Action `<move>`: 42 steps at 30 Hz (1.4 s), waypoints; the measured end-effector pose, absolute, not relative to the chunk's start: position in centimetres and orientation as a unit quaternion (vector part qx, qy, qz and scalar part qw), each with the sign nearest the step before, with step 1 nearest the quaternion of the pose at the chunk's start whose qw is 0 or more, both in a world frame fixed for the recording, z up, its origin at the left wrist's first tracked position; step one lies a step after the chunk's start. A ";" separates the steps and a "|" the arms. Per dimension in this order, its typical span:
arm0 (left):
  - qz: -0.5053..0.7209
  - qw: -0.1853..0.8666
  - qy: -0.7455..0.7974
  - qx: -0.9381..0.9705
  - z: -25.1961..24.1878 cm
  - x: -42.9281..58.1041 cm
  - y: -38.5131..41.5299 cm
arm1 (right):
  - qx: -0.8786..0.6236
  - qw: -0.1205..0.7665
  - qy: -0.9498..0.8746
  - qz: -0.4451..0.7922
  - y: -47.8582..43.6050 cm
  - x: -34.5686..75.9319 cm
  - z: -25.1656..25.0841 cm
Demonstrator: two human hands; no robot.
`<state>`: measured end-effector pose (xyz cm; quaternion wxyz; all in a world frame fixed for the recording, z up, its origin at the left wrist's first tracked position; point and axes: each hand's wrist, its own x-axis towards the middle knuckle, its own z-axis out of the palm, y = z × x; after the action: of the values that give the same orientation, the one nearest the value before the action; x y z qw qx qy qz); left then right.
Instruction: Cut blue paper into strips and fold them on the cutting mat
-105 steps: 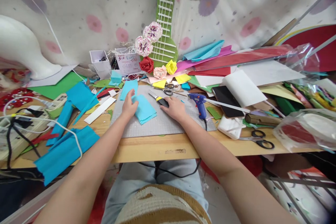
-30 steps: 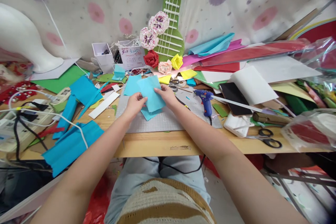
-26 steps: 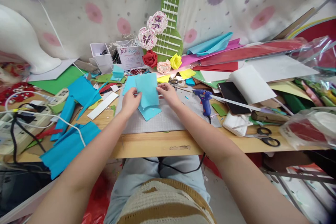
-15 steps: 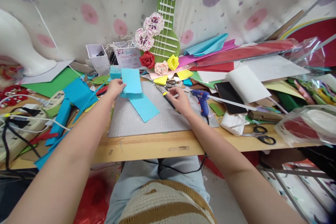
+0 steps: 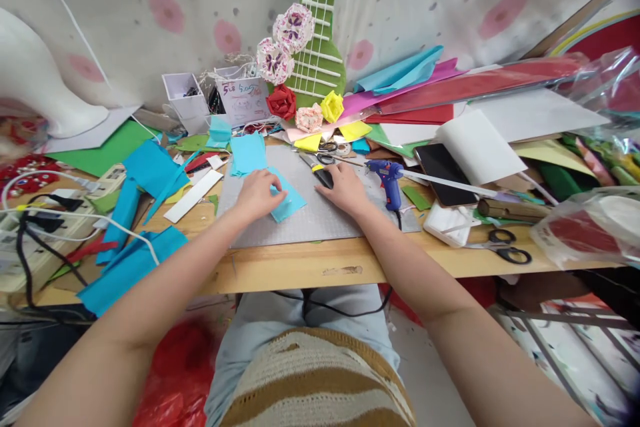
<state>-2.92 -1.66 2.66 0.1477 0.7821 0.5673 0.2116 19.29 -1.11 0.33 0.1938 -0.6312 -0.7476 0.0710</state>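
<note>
The left hand (image 5: 261,195) is curled, thumb and fingertips slightly apart, over the near edge of a blue sheet (image 5: 293,199); whether it touches the sheet I cannot tell; the right hand (image 5: 345,188) is closed around the dark handle of a knife (image 5: 319,171), blade pointing away and leftward; sheet and knife are over the grey mat (image 5: 320,225); more blue paper (image 5: 248,153) lies beyond the left hand; the glue gun (image 5: 390,183) sits right of the right hand
</note>
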 end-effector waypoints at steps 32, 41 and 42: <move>0.264 0.377 0.534 0.710 3.7 -5.3 -2.4 | -0.631 0.306 -0.697 0.152 -1.0 20.9 1.1; 0.352 0.500 0.528 0.589 4.0 -4.9 -0.7 | -0.390 0.267 -0.808 0.352 -3.6 24.4 4.5; 0.351 0.501 0.525 0.592 4.0 -4.9 -0.6 | -0.377 0.232 -0.828 0.343 -4.0 24.3 4.4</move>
<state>-4.90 -0.63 4.03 0.5012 0.5918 0.5246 0.3513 24.31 -4.00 4.40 0.2321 -0.3773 -0.8284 0.3427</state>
